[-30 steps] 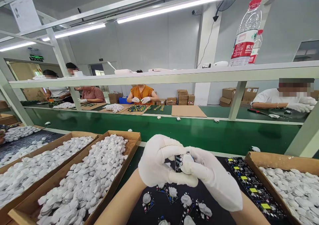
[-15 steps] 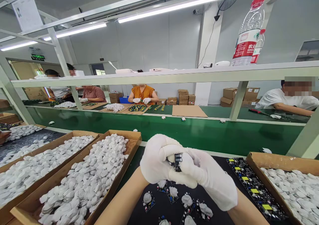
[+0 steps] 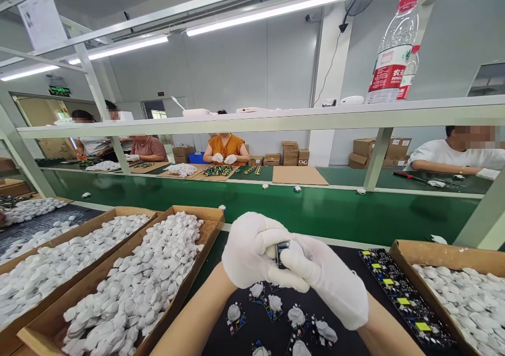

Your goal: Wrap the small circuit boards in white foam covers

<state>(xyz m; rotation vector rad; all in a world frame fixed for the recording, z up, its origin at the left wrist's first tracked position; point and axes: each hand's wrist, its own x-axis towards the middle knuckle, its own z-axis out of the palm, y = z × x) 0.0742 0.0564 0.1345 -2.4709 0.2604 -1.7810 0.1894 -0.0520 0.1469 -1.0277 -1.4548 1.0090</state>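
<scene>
With a grey wall (image 3: 244,72) ahead, left grip (image 3: 250,251) and right grip (image 3: 329,277) clasp a circuit board (image 3: 282,254) above black matting (image 3: 216,340).

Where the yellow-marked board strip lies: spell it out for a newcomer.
Find the cardboard tray at the picture's right edge. Along its left side lies the black board strip, set apart from the loose boards by its row of yellow patches.
</scene>
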